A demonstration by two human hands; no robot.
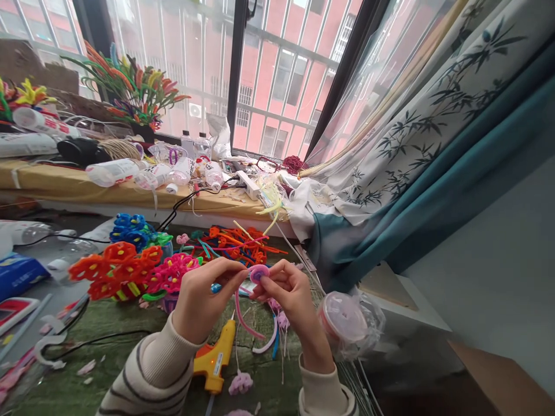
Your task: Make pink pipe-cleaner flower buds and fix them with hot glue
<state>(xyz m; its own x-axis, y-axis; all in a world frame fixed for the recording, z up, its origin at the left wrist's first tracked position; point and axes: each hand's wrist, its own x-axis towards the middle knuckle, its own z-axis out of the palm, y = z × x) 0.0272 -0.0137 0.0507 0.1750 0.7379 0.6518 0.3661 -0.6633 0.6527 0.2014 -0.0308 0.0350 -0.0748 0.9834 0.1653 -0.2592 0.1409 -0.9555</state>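
My left hand [203,300] and my right hand [289,296] meet in front of me, both pinched on a pink pipe-cleaner coil [259,273]. The coil is a small flat spiral held between the fingertips. Its loose pink tail [245,318] hangs down in a curve below the hands. A yellow glue gun [215,358] lies on the green mat just under my left wrist. Pipe-cleaner flowers in orange, pink and blue [130,266] stand to the left of my left hand.
A pile of loose orange and red pipe cleaners [236,242] lies behind the hands. A clear plastic tub in a bag [347,320] sits at the right. The window ledge [108,190] holds bottles, a power strip and a vase of pipe-cleaner flowers. Curtains hang at right.
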